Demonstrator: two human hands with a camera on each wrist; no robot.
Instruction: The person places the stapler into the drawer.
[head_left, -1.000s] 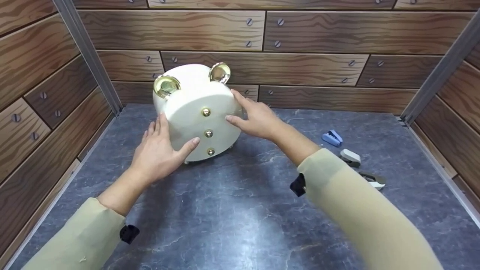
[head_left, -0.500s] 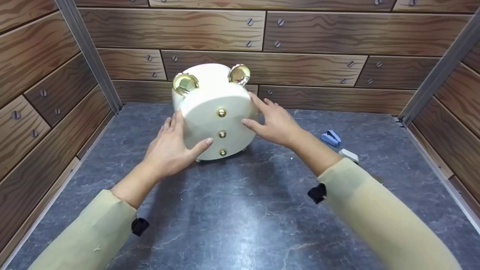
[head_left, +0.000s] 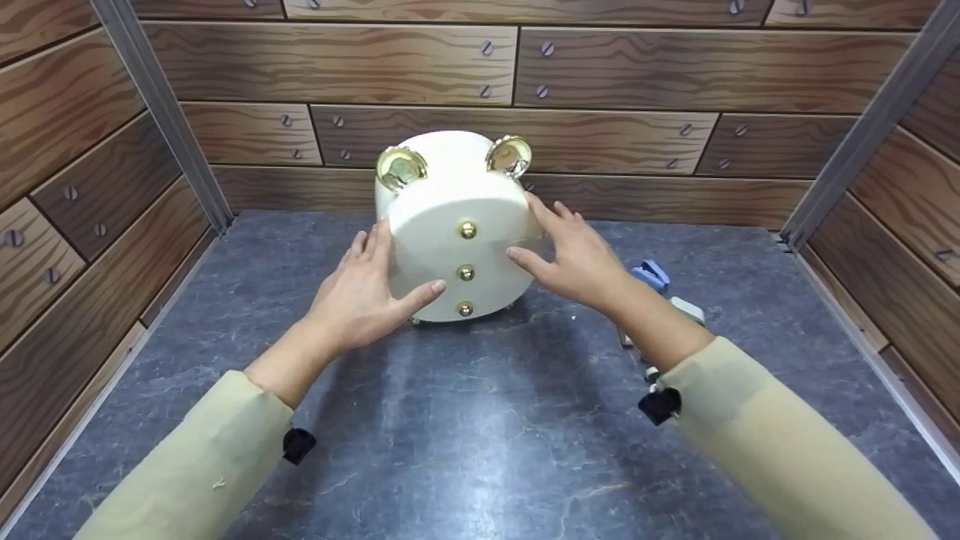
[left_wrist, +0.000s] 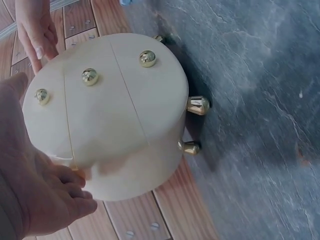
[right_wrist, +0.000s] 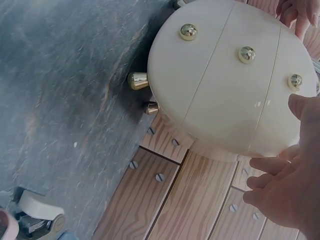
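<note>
White drum-shaped box [head_left: 442, 251] with gold knobs [head_left: 466, 272]: on bench [head_left: 480, 427], near plank-patterned back wall [head_left: 420, 64]. Left hand [head_left: 360, 300] and right hand [head_left: 577, 259] — both spread, against opposite sides. Step in hand, apparently: positioning box; next move likely calls for balanced two-sided guidance.

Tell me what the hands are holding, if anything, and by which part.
The white box, between the two hands by its opposite sides: left hand at one, right hand at the other.

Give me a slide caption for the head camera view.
Left hand and right hand flank a white drawer box with gold knobs and gold ears on a marbled tabletop.
</note>
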